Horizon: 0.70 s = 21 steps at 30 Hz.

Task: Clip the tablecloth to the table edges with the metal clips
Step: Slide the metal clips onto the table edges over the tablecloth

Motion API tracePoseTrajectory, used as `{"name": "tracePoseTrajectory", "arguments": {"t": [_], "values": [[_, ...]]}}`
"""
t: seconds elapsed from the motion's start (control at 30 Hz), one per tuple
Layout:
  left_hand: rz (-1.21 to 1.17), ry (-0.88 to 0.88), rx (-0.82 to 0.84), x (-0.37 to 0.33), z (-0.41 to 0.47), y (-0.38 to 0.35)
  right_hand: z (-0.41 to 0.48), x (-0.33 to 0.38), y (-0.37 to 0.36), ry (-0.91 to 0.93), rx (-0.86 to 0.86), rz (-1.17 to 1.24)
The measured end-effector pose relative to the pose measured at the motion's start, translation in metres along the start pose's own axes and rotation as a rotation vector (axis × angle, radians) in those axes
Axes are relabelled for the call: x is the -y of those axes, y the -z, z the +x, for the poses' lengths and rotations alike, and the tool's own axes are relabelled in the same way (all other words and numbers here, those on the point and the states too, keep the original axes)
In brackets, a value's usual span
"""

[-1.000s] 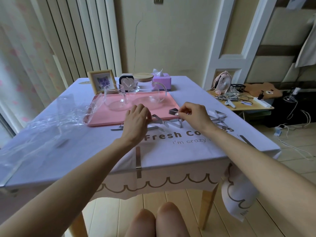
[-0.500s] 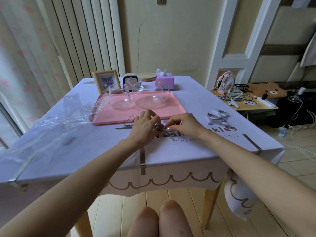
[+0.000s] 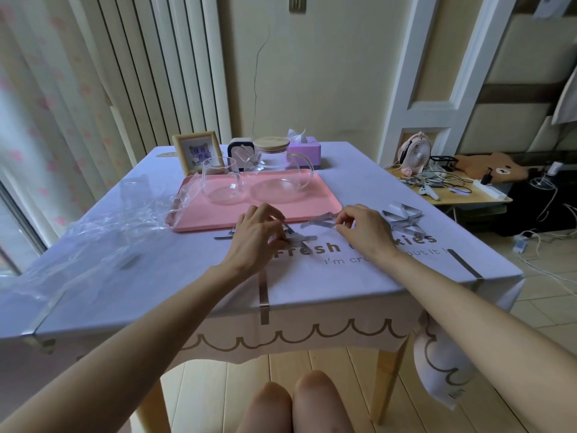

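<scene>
The job looks partly done. The lavender tablecloth (image 3: 162, 276) lies flat over the table (image 3: 392, 370). A fitted clip (image 3: 264, 290) grips the near edge at lower centre of the frame, and a second fitted clip (image 3: 465, 264) sits over the edge by the right corner. The corner strip (image 3: 37, 321) at lower left may be a third, but the picture is too smeared there to be sure. No clips show on the side and far edges, so I judge most of the round is left. Both hands are at mid-frame on loose clips lying on the cloth just below the pink tray (image 3: 199, 218). The left hand (image 3: 259, 234) has its fingers curled round the lower clip (image 3: 304, 237). The right hand (image 3: 363, 229) pinches one end of the upper clip (image 3: 317, 222) between thumb and forefinger. The two clips lie close together and probably need separating. Spares sit in a clip pile (image 3: 401, 217) right of the right hand, and a single clip (image 3: 223, 235) lies left of the left hand. Crumpled plastic wrap (image 3: 103, 228) spreads across the left of the cloth towards that edge and would likely need lifting first. The tray carries a glass cup (image 3: 220, 182) and a glass teapot (image 3: 278, 178). A photo frame (image 3: 195, 151) and a tissue box (image 3: 305, 151) crowd the far edge.
</scene>
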State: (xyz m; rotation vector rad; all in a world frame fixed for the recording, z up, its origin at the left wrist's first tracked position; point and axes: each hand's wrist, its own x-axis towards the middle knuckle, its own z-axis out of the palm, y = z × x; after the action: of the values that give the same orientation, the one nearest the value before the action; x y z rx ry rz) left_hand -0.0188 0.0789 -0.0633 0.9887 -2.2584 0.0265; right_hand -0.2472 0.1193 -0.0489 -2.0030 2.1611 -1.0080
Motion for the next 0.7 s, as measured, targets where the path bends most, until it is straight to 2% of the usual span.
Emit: {"name": "tracePoseTrajectory", "arguments": {"t": [0.13,0.33,0.5,0.6,0.7], "values": [[-0.131,0.028,-0.006,0.006,-0.002,0.019,-0.002,0.027,0.008,0.062,-0.004,0.151],[-0.016,0.04,-0.076,0.044,0.004,0.078,0.023,0.095,0.0,0.146,0.039,0.228],[0.06,0.187,-0.126,0.117,0.013,0.152,0.074,0.17,-0.031,0.151,0.103,0.386],[0.124,0.336,-0.131,0.163,0.018,0.185,0.102,0.217,-0.051,0.142,0.126,0.463],[0.164,0.513,-0.1,0.206,0.02,0.2,0.124,0.256,-0.075,0.145,0.138,0.443]]}}
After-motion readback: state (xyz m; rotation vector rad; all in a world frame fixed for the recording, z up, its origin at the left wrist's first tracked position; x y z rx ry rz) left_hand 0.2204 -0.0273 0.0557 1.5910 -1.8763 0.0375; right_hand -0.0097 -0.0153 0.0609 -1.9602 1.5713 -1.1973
